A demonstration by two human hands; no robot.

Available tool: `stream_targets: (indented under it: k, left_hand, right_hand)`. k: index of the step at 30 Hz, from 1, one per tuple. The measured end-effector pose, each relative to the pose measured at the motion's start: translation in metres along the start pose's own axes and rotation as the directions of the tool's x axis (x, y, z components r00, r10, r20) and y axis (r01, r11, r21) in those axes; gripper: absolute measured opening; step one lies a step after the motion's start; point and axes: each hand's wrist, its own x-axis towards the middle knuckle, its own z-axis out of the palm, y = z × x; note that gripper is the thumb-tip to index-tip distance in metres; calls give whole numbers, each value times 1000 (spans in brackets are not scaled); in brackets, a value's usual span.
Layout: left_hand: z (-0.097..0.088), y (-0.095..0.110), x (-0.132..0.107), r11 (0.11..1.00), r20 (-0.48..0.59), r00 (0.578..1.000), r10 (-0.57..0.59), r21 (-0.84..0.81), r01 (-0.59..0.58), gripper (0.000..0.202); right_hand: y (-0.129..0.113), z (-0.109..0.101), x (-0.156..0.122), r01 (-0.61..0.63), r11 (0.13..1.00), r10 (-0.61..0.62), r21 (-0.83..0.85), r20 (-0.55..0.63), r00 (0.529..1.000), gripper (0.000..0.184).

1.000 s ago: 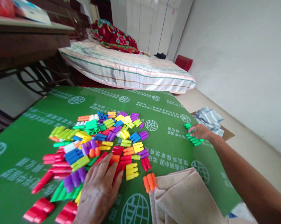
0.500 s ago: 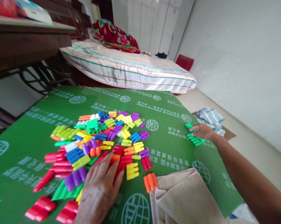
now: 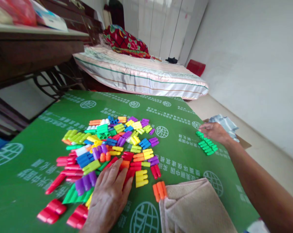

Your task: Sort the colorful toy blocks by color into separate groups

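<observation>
Green blocks [image 3: 206, 147] sit grouped at three o'clock on the counter [image 3: 175, 113] by my right hand [image 3: 216, 132], while my left hand [image 3: 111, 192] rests on the mixed block pile [image 3: 110, 142], ungrouped, toward nine o'clock, and from here I cannot tell whether either grips anything.

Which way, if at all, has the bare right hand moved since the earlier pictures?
Yes: the bare right hand has moved forward, closer to the nearest white globe printed on the green board.
</observation>
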Motion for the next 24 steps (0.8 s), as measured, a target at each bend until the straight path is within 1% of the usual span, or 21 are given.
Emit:
stream_targets:
  k: [2, 4, 6, 8, 11, 14, 16, 19, 22, 24]
  left_hand:
    - [-1, 1, -1, 1000, -5, 1000, -8, 5, 8, 24]
    - [-3, 4, -2, 999, 0, 999, -32, 10, 32, 23]
    - [-7, 8, -3, 998, 24, 998, -64, 8, 63, 20]
    - [-9, 12, -5, 994, 54, 993, -105, -4, 105, 17]
    - [-12, 16, -6, 987, 68, 985, -157, -16, 159, 18]
    - [-14, 19, -8, 981, 79, 979, -191, -24, 193, 20]
    - [-15, 21, -9, 976, 90, 973, -211, -30, 215, 22]
    - [-15, 23, -11, 972, 92, 969, -229, -38, 233, 24]
    - [-13, 25, -14, 968, 99, 965, -243, -31, 248, 25]
    - [-12, 24, -16, 967, 109, 962, -249, -22, 253, 27]
  right_hand:
    - [-14, 8, -2, 28, 999, -29, 42, 33, 999, 29]
    - [-29, 20, -4, 67, 994, -74, 89, 79, 994, 31]
    - [-45, 38, -6, 112, 985, -130, 128, 139, 982, 32]
    - [-64, 59, -8, 152, 974, -187, 167, 220, 957, 34]
    - [-95, 93, -11, 246, 944, -312, 221, 349, 884, 33]
    - [-133, 126, -13, 398, 886, -463, 240, 400, 791, 30]
    - [-164, 142, -14, 512, 837, -544, 191, 393, 741, 26]
    - [-218, 158, -16, 656, 754, -616, 34, 385, 687, 22]
    - [-273, 170, -19, 747, 643, -633, -167, 433, 642, 23]
    - [-303, 181, -20, 763, 592, -610, -260, 474, 635, 24]
